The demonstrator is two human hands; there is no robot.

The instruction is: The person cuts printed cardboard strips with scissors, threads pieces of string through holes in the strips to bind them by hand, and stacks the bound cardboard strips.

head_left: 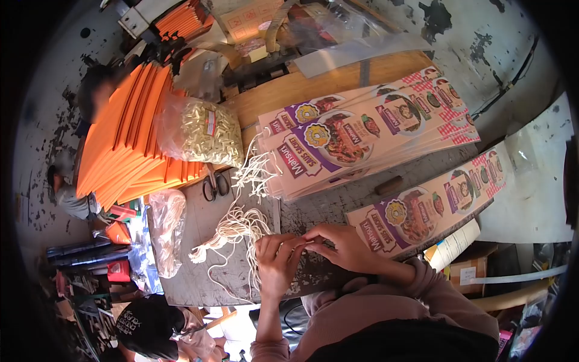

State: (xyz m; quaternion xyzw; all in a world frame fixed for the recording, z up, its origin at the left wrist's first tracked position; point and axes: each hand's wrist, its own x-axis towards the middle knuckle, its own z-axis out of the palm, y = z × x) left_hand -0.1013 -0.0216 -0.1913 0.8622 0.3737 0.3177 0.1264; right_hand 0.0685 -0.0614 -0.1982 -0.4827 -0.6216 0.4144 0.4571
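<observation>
1. Scuffed grey paint covers the worktable (199, 283), and its crowded top seems laid out to keep supplies within arm's reach.
2. White cords (238, 229) lie in a loose tangle just beside the left hand (277, 259), some strands trailing toward the table's near edge; lying so close, they probably need little stretching to pick up.
3. Both hands meet at the fingertips, left fingers curled and the right hand (341, 244) pinching from the other side. Each pinch looks closed, as if on something small, but I cannot tell what, if anything, sits between. Meeting like this probably lets one hand steady the other.
4. Beyond them rests a stack of Mahsuri printed strips (356, 139), overlapping and facing one way, with knotted cord ends (256, 175) at its left end, perhaps to keep those ends together.
5. One single Mahsuri strip (416, 217) lies apart, near the right forearm.
6. Black-handled scissors (213, 179) lie below a clear bag of gold-coloured metal pieces (211, 133), beside orange card sheets (129, 142), apparently parked outside the working spot.
</observation>
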